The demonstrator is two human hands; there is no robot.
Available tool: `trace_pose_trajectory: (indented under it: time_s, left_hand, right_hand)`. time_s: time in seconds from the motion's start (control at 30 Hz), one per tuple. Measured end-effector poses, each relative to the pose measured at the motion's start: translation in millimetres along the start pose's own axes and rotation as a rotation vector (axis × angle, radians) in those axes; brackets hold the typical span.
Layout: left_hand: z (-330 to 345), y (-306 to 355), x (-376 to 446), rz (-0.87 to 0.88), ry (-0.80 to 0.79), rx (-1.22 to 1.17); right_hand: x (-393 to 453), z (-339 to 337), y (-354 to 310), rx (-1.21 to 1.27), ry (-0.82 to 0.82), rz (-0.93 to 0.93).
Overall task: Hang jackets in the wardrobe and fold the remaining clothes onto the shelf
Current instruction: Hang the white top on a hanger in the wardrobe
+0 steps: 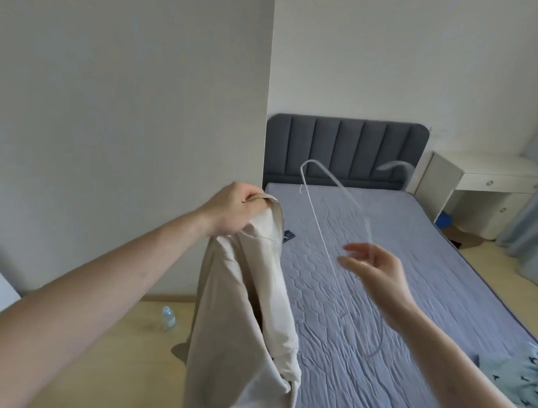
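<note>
Mid hanging step: beige jacket [248,298] pinched at its collar by the left hand [232,209], held up to dangle over the floor beside the bed [381,307]; white wire hanger [317,226] pinched in the blurred right hand [374,268], fingers partly spread. Next, likely, one hanger end slipped into a shoulder under the collar. Quilted grey mattress, patterned blue garment [523,377] at its near corner, padded headboard [344,151], white desk [485,184], water bottle [168,318] on the floor.
</note>
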State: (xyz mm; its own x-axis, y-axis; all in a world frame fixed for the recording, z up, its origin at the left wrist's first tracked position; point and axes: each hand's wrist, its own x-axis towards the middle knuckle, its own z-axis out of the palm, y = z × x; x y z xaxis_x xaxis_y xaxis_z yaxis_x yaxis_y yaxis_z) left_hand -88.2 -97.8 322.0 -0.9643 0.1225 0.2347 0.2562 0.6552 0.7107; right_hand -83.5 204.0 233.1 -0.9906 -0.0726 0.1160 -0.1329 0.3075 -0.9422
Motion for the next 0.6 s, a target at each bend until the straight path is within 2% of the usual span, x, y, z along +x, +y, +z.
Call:
trace_pose_trajectory:
  time_s: [0.13, 0.23, 0.3, 0.37, 0.5, 0.6]
  left_hand:
    - [24, 32, 6, 0.097, -0.106, -0.076]
    - [26, 33, 10, 0.119, -0.080, -0.116]
    - [27, 14, 6, 0.081, -0.047, -0.134]
    - [39, -15, -12, 0.016, -0.084, -0.157]
    - [103, -79, -53, -0.151, -0.312, -0.158]
    - [142, -115, -69, -0.149, -0.419, -0.103]
  right_hand:
    - [15, 43, -25, -0.051, -0.150, -0.054]
    - [25, 53, -35, 0.088, -0.117, -0.050]
    - [29, 46, -41, 0.219, -0.038, -0.003]
    - [32, 39, -55, 0.324, 0.009, 0.032]
    - [27, 52, -72, 0.302, -0.055, -0.059]
    - [22, 52, -68, 0.289, -0.056, -0.061]
